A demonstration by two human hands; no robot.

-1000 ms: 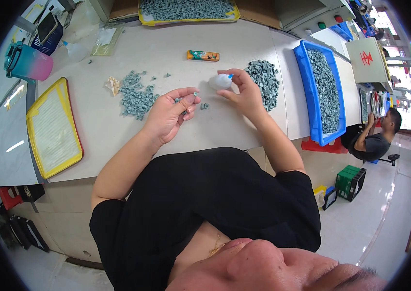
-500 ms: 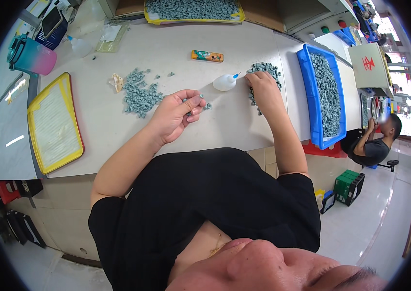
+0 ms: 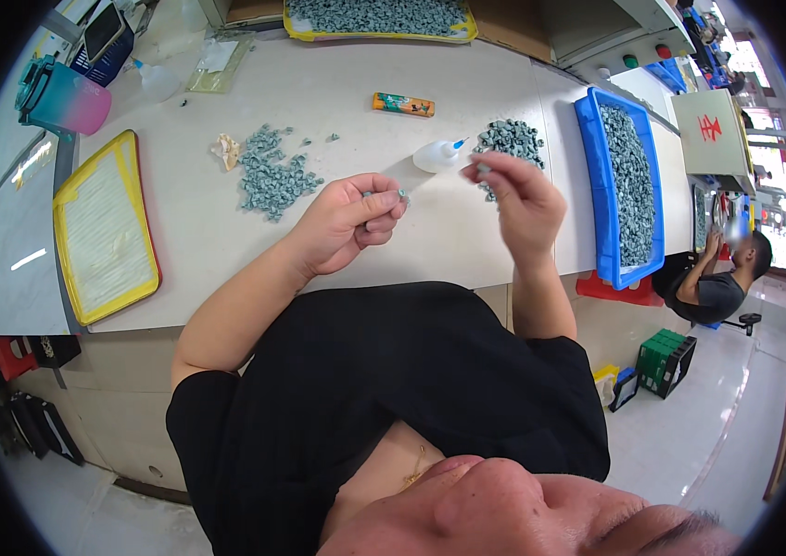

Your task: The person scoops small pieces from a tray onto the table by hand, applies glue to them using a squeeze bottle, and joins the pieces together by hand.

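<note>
My left hand [image 3: 351, 222] is closed in a pinch over the middle of the table, a small grey-green part [image 3: 402, 195] showing at its thumb tip. To the right, my right hand [image 3: 530, 208] is raised with thumb and forefinger pinched on another small grey-green part, blurred by motion. Just beyond its fingertips is a pile of dark green parts [image 3: 515, 139]. A white squeeze bottle [image 3: 432, 157] with a blue tip lies between the two hands. Left of my left hand spreads a heap of paler grey-green parts [image 3: 272, 174].
A blue bin [image 3: 588, 176] full of parts stands at the right; a yellow-rimmed tray [image 3: 67, 250] lies at the left. Another filled yellow tray [image 3: 384, 39] is at the back, near an orange-green tube [image 3: 403, 104]. A teal-pink jug [image 3: 69, 100] stands far left. A co-worker [image 3: 722, 287] sits at right.
My right hand has lifted off the right-hand pile and come back toward my left hand with a small part in its fingertips. My left hand keeps its pinch and has barely moved.
</note>
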